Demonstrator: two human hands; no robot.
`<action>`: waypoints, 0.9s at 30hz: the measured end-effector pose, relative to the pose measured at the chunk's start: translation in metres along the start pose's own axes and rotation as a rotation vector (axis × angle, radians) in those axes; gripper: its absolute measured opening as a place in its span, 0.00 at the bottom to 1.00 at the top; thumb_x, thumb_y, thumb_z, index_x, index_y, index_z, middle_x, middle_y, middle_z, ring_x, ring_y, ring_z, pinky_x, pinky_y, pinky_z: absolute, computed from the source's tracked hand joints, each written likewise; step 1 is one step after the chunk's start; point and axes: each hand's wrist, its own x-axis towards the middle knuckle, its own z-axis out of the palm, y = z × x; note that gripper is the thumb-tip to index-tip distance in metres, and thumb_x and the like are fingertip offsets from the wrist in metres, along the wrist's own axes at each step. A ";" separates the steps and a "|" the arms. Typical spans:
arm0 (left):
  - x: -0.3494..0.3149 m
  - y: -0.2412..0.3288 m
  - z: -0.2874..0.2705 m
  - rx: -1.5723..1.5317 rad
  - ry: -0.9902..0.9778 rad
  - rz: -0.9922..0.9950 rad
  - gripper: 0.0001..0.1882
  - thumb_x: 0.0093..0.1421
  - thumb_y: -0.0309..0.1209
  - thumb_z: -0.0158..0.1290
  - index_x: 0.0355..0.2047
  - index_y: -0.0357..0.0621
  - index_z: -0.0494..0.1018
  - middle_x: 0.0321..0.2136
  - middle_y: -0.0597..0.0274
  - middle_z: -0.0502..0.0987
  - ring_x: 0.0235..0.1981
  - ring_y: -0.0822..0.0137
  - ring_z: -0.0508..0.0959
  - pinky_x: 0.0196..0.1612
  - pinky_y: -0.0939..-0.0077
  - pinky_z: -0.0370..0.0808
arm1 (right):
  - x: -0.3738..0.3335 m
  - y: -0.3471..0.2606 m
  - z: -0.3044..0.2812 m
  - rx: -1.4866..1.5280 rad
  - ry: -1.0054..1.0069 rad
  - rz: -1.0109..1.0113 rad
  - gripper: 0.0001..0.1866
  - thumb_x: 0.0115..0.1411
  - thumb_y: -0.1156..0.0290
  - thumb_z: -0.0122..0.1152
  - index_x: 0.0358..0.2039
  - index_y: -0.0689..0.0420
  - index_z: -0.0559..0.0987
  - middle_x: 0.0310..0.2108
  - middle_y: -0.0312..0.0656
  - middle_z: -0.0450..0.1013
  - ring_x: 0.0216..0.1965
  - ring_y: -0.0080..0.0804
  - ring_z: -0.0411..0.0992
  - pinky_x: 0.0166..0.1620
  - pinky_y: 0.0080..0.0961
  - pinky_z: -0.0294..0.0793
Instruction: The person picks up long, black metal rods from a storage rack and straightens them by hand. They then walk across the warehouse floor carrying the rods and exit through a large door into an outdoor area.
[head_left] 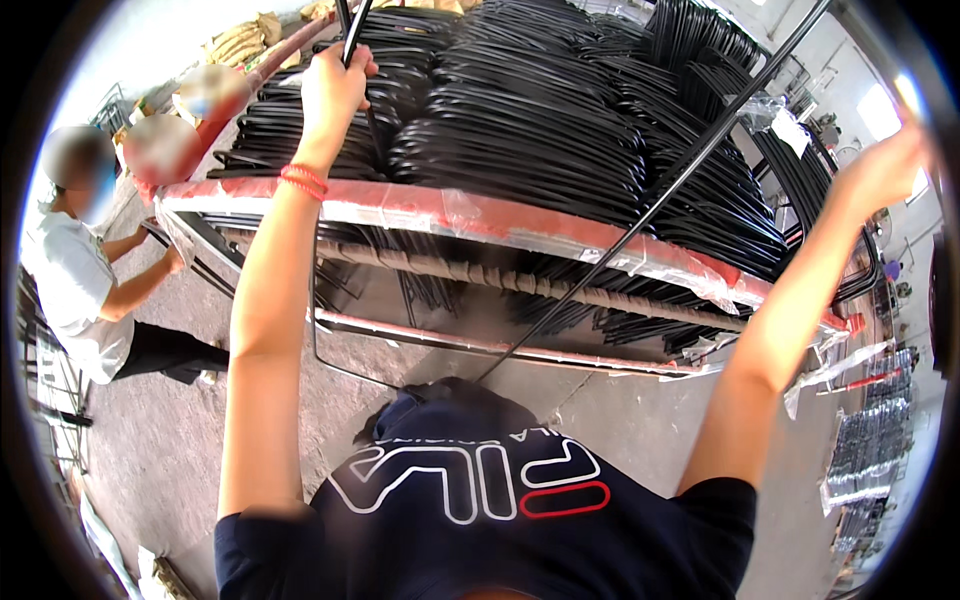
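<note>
My left hand (335, 95), raised at the upper left with a red band on the wrist, is closed around a thin black metal tube (356, 32). Stretched out to the far right, my right hand (880, 172) is blurred near the picture's rim, and its fingers cannot be made out. A long black tube (640, 225) slants from the upper right down toward my body; whether my right hand touches it is unclear. Beyond my arms, stacks of bent black metal tubes (520, 130) lie in rows on a rack with a red-and-white wrapped front rail (400, 197).
A lower rail (480, 272) wrapped in brown material crosses the rack, with more tubes beneath. At the left, another person (85, 275) in a light shirt holds a dark tubular piece. Bundled tubes (870, 440) stand on the floor at the right.
</note>
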 end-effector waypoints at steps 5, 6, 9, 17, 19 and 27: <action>0.004 -0.001 0.010 -0.021 -0.016 0.029 0.13 0.55 0.37 0.45 0.27 0.39 0.71 0.17 0.67 0.75 0.09 0.73 0.70 0.17 0.80 0.69 | -0.169 0.069 -0.049 0.641 -0.806 1.164 0.31 0.57 0.45 0.35 0.49 0.60 0.64 0.39 0.42 0.69 0.41 0.27 0.67 0.43 0.20 0.65; 0.004 -0.002 0.007 -0.016 -0.009 0.012 0.12 0.55 0.37 0.45 0.26 0.40 0.71 0.17 0.67 0.75 0.09 0.73 0.70 0.17 0.80 0.69 | -0.182 0.061 -0.049 0.907 -1.008 1.237 0.28 0.58 0.51 0.38 0.49 0.62 0.62 0.42 0.46 0.68 0.43 0.30 0.67 0.45 0.23 0.65; 0.000 0.004 0.003 -0.024 0.023 0.023 0.11 0.54 0.35 0.46 0.23 0.40 0.71 0.16 0.65 0.74 0.10 0.71 0.71 0.17 0.79 0.69 | -0.223 0.050 -0.039 0.824 -0.876 1.102 0.15 0.59 0.59 0.40 0.34 0.59 0.66 0.25 0.36 0.64 0.28 0.26 0.64 0.38 0.24 0.65; 0.032 0.075 -0.033 -0.090 0.144 0.108 0.10 0.55 0.32 0.45 0.26 0.37 0.70 0.17 0.63 0.74 0.11 0.72 0.70 0.13 0.80 0.67 | -0.153 0.046 0.014 1.099 -0.528 1.088 0.11 0.60 0.63 0.41 0.25 0.55 0.63 0.16 0.31 0.55 0.17 0.18 0.53 0.22 0.16 0.53; 0.044 0.105 -0.053 -0.081 0.149 0.153 0.10 0.55 0.30 0.44 0.22 0.37 0.69 0.16 0.65 0.72 0.07 0.76 0.66 0.10 0.83 0.64 | -0.112 0.033 0.021 1.025 -0.499 1.105 0.12 0.61 0.61 0.39 0.27 0.55 0.64 0.14 0.29 0.55 0.15 0.15 0.53 0.20 0.13 0.51; 0.115 0.200 -0.162 -0.002 0.287 0.306 0.15 0.55 0.35 0.45 0.32 0.32 0.67 0.21 0.56 0.75 0.19 0.67 0.74 0.15 0.76 0.71 | 0.012 -0.018 0.067 1.231 -0.476 0.707 0.13 0.60 0.60 0.40 0.24 0.56 0.63 0.14 0.29 0.53 0.11 0.14 0.47 0.14 0.12 0.44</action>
